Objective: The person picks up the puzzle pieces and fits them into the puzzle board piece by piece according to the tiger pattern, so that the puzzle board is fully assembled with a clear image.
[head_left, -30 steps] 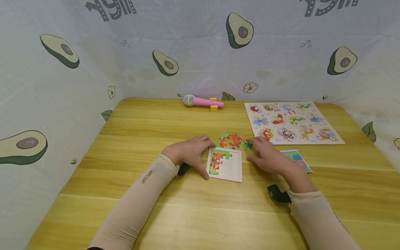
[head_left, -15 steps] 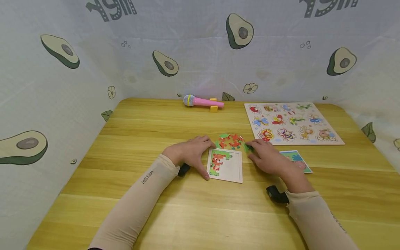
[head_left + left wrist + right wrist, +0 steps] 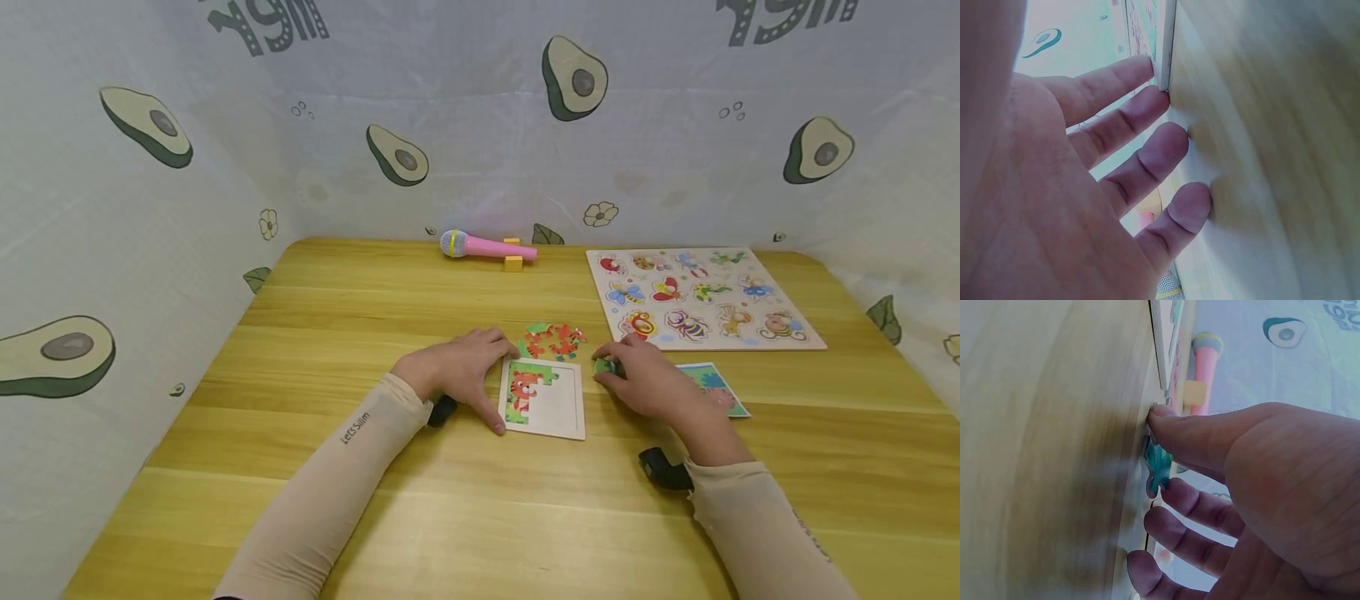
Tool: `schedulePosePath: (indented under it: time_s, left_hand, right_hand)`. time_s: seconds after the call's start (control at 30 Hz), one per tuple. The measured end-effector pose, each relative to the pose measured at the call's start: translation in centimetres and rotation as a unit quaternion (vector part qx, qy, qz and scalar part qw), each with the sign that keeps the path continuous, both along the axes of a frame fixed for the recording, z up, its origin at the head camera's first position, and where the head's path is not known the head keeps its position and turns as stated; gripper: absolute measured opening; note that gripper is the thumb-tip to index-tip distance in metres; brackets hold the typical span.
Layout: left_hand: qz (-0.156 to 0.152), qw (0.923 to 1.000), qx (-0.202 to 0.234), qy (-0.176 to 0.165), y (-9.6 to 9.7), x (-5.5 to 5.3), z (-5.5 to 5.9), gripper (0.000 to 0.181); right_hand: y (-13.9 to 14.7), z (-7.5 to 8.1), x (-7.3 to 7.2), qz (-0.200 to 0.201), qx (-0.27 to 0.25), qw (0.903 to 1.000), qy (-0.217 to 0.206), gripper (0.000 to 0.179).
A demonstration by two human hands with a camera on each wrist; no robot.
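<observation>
My left hand (image 3: 463, 368) rests at the left side of a square puzzle board (image 3: 557, 410), thumb at its lower left corner and fingers at the upper left one. In the left wrist view the fingers lie spread along the tabletop, with fingertips right at the edge of the board (image 3: 1165, 50). A tiger picture fills the board's left side and top. To the right of it, my right hand (image 3: 651, 382) pinches a green puzzle piece (image 3: 1159, 465) between thumb and fingers, close over the table. Several loose orange and green puzzle pieces (image 3: 557, 340) lie just behind the board.
A picture card (image 3: 722, 390) lies partly behind the right hand. Farther back at right is a large wooden insect puzzle (image 3: 705, 304). A pink toy microphone (image 3: 491, 245) with yellow blocks (image 3: 513, 264) lies at the table's back, before a curtain.
The right hand has taken hold of a green puzzle piece at the right of the pile and drawn it slightly toward the person. The left hand keeps its place at the board.
</observation>
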State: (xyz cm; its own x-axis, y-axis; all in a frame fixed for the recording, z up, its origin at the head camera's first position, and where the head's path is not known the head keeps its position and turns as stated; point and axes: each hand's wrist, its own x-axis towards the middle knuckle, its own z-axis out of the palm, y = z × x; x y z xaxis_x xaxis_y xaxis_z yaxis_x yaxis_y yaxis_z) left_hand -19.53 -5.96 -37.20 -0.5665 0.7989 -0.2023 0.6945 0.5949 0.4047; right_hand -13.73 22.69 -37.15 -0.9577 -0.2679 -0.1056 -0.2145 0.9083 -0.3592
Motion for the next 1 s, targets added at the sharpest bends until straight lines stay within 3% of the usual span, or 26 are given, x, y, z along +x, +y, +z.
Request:
schedulePosePath:
  time_s: [0.6,1.0]
  left_hand:
    - [0.005,1.0,0.003,-0.003,-0.1,0.0,-0.1,0.105]
    - [0.003,1.0,0.006,-0.005,-0.1,-0.1,-0.2,0.106]
  right_hand:
    - [0.1,0.8,-0.1,-0.052,-0.068,0.9963,-0.007,0.017]
    - [-0.3,1.2,0.1,-0.073,-0.093,0.9925,-0.029,0.022]
